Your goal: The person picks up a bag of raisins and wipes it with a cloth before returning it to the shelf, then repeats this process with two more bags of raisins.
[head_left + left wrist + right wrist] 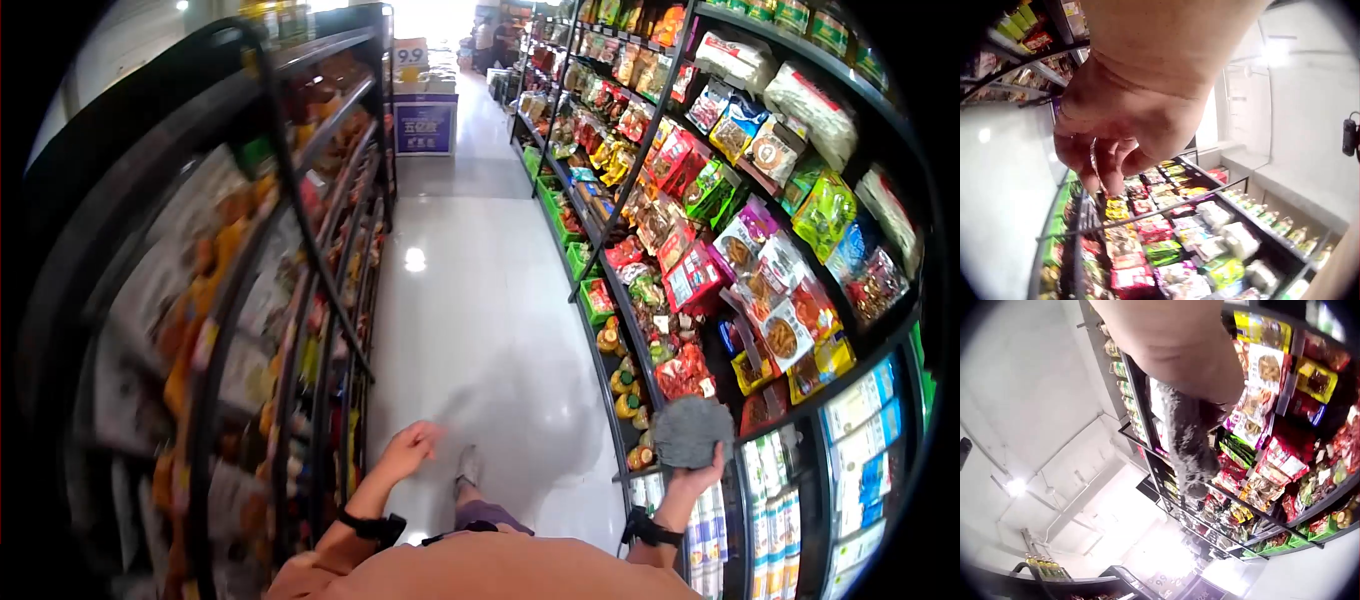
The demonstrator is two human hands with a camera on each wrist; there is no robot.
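My right hand (pixel 699 474) grips a round, flat, dark grey disc (pixel 692 432) by its lower right edge. It looks like a cake of dried seaweed, with a rough, wrinkled surface. In the right wrist view the disc (pixel 1186 447) appears edge-on below the hand (pixel 1200 369), whose fingers are mostly hidden. Packaged foods on the right shelves (pixel 770 335) lie behind and beside it. My left hand (pixel 408 450) hangs over the aisle floor, fingers loosely curled and holding nothing. From the left wrist view, that hand (pixel 1125 122) overlaps the distant shelves.
Black racks (pixel 275 290) stand along the left of the narrow aisle. The pale, shiny floor (pixel 470 290) runs ahead between the shelves. At the aisle's far end stands a purple display box (pixel 424 125) with a 9.9 sign (pixel 410 52). Green baskets (pixel 580 258) line the lower right shelf.
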